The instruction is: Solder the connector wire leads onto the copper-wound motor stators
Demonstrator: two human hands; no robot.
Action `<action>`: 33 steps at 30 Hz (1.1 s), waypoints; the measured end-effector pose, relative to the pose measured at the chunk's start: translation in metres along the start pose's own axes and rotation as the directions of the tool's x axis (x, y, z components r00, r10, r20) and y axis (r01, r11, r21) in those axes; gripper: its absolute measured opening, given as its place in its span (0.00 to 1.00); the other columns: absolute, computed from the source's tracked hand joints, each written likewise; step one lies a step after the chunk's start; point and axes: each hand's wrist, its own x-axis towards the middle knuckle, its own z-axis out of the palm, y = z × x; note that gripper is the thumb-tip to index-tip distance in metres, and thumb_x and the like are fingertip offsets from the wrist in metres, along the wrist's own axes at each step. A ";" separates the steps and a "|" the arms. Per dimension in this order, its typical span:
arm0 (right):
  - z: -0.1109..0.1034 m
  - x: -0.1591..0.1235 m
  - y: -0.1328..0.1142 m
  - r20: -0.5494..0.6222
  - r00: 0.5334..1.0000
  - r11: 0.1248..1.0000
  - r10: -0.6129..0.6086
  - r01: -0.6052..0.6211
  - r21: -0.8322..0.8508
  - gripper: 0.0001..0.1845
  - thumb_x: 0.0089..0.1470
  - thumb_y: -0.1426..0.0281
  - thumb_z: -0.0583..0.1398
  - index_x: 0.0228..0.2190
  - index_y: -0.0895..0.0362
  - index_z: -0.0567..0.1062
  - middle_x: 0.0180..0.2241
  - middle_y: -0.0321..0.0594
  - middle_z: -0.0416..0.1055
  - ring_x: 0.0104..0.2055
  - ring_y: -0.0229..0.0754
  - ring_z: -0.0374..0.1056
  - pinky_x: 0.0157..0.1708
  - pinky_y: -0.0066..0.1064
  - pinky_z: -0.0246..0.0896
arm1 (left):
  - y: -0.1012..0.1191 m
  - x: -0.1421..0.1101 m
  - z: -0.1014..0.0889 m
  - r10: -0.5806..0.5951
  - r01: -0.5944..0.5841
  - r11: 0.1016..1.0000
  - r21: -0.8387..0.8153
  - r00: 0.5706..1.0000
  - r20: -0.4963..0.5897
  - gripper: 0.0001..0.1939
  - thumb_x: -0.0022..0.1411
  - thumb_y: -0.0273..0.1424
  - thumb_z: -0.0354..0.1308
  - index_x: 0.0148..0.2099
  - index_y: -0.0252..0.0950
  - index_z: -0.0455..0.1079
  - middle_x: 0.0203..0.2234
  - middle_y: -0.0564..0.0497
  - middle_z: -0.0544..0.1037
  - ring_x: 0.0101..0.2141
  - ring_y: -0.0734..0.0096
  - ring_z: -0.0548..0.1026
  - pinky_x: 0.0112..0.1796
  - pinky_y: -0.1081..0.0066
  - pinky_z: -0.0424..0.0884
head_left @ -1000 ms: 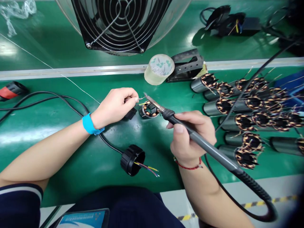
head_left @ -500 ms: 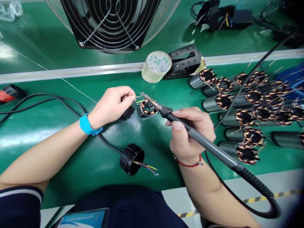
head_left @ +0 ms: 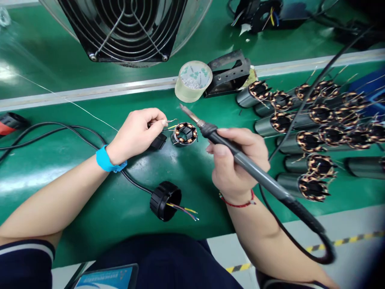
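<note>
**Wire ends pinched at left, soldering iron held near but apart**

The fine wire ends (head_left: 171, 121) come out of the left grip (head_left: 140, 130), where thumb and finger pinch them; only short tips are free, perhaps to keep them steady. Just right of this grip, a copper-wound ring (head_left: 184, 140) rests on the green bench (head_left: 114, 212) with its opening upward, apparently so that its wires stay reachable.

The right grip (head_left: 231, 172) is closed around the handle of a soldering iron (head_left: 276, 186), behind the metal tip, most likely to keep the skin away from heat. The tip is near the wire ends, not touching.

By the left grip is a black box (head_left: 159, 141), partly hidden; I cannot tell if they touch. Nearer to the body lies a black cap (head_left: 159, 202) with coloured wires. Beyond both grips stands a tape roll (head_left: 185, 90). Right of the right grip, wound cylinders (head_left: 290, 142) lie in rows, seemingly to protect their loose ends.
</note>
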 end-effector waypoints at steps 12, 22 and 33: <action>0.010 0.027 -0.010 0.302 0.945 0.991 0.126 -0.104 -0.086 0.17 0.64 0.71 0.53 0.54 0.51 0.65 0.46 0.38 0.76 0.43 0.39 0.76 0.45 0.34 0.72 | 0.000 0.000 -0.002 0.002 -0.002 1.000 -0.009 0.999 0.039 0.11 0.61 0.33 0.52 0.32 0.33 0.71 0.24 0.53 0.74 0.26 0.74 0.68 0.30 0.74 0.61; 0.035 0.030 -0.001 0.336 0.930 0.989 0.147 -0.136 -0.056 0.25 0.54 0.78 0.54 0.53 0.51 0.62 0.44 0.38 0.75 0.45 0.42 0.73 0.48 0.40 0.68 | -0.002 -0.001 -0.002 0.052 -0.051 0.999 -0.016 0.998 0.033 0.11 0.62 0.32 0.51 0.32 0.33 0.71 0.24 0.54 0.74 0.27 0.74 0.69 0.31 0.74 0.62; 0.048 0.020 -0.004 0.260 0.961 0.994 0.097 -0.108 0.026 0.23 0.55 0.75 0.57 0.52 0.48 0.63 0.34 0.32 0.71 0.34 0.38 0.69 0.40 0.35 0.67 | -0.005 -0.006 0.000 0.073 -0.076 0.995 -0.056 0.995 -0.065 0.04 0.60 0.28 0.52 0.33 0.35 0.67 0.23 0.57 0.70 0.25 0.76 0.67 0.29 0.73 0.62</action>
